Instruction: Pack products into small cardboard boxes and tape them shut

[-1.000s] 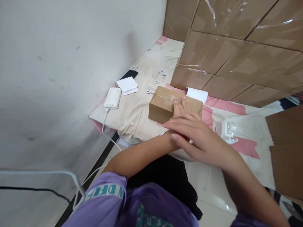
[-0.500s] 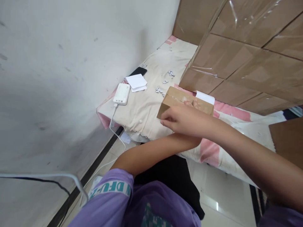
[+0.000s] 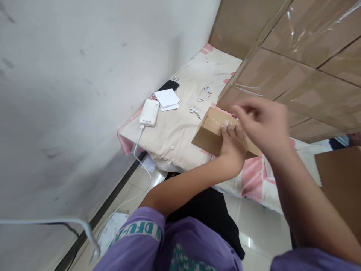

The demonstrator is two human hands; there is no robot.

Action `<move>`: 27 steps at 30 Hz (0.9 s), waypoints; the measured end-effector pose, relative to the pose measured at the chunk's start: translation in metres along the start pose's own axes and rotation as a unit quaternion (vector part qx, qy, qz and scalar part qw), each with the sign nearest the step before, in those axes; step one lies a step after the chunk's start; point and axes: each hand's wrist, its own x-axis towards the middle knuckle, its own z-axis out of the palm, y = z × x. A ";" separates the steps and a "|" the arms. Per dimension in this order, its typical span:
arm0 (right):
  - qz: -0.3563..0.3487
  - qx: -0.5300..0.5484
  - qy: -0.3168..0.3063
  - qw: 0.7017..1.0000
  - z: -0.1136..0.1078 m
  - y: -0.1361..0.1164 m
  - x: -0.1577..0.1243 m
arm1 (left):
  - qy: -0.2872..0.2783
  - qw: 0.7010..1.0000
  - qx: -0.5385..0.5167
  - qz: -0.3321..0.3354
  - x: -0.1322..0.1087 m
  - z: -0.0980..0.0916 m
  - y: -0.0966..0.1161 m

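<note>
A small brown cardboard box [image 3: 207, 138] sits on the cloth-covered surface, its top partly hidden by my hands. My left hand [image 3: 234, 141] lies on the box with its fingers stretched flat over the top. Above the box's right part, my right hand [image 3: 266, 120] is raised, thumb and fingers curled together in a pinch and slightly blurred. Whatever those fingers hold, if anything, is too small to make out. Small crumpled scraps [image 3: 194, 110] lie behind the box.
Stacked large cartons [image 3: 313, 86] wrapped in clear film stand at the right back. A white power bank [image 3: 149, 113] with a cable, folded white paper [image 3: 168, 98] and a dark phone [image 3: 170, 85] lie by the wall. Brown cardboard [image 3: 338, 180] stands at the right.
My right hand has moved right and up from the box's left front, where it crossed over my left arm. My left hand, mostly hidden before, now shows flat on the box.
</note>
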 end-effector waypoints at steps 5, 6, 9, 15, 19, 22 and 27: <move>0.298 -0.021 0.242 0.923 -0.080 0.096 -0.141 | -0.028 0.988 0.148 0.043 -0.002 -0.012 -0.009; 0.361 -0.018 0.251 0.898 -0.088 0.114 -0.167 | -0.030 0.986 0.159 0.048 0.000 -0.015 -0.010; 0.483 0.031 0.242 0.841 -0.100 0.153 -0.224 | -0.053 0.981 0.180 0.052 0.009 -0.022 -0.012; 0.559 0.178 0.168 0.792 -0.091 0.189 -0.238 | -0.080 0.973 0.203 0.077 0.011 -0.030 -0.021; 0.597 0.238 0.116 0.757 -0.082 0.209 -0.233 | -0.015 0.976 0.149 0.159 -0.018 -0.015 -0.001; 0.611 0.301 0.084 0.727 -0.080 0.222 -0.234 | -0.027 0.948 0.035 0.315 -0.028 0.035 0.039; 0.621 0.364 0.080 0.690 -0.085 0.229 -0.231 | -0.125 0.921 -0.020 0.369 0.015 0.135 0.092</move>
